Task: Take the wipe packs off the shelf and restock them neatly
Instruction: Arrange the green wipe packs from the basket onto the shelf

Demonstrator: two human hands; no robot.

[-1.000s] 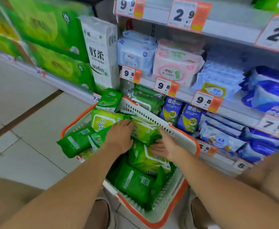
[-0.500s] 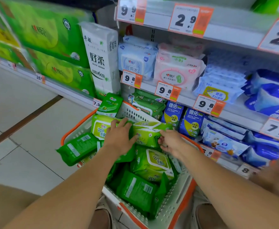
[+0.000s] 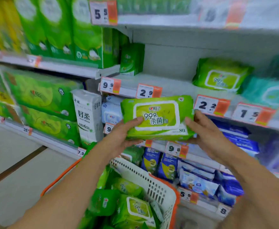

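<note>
A green wipe pack (image 3: 157, 117) with a yellow-green label is held up in front of the shelves. My left hand (image 3: 119, 138) grips its left end and underside. My right hand (image 3: 203, 129) grips its right end. Behind and above it is a white shelf (image 3: 168, 83) that is mostly bare, with one matching green wipe pack (image 3: 219, 75) lying at its right. Below my arms, a white and orange basket (image 3: 160, 187) holds several more green wipe packs (image 3: 135, 210).
Small dark green packs (image 3: 132, 58) stand at the shelf's left end. Teal packs (image 3: 267, 91) lie at its right. Big green tissue bundles (image 3: 41, 96) and a white tissue pack (image 3: 87, 116) fill the left shelves. Blue wipe packs (image 3: 201, 182) sit on lower shelves.
Both hands have lifted one green wipe pack out of the basket up to the level of the bare shelf. My view has tilted upward, so the higher shelf is in sight.
</note>
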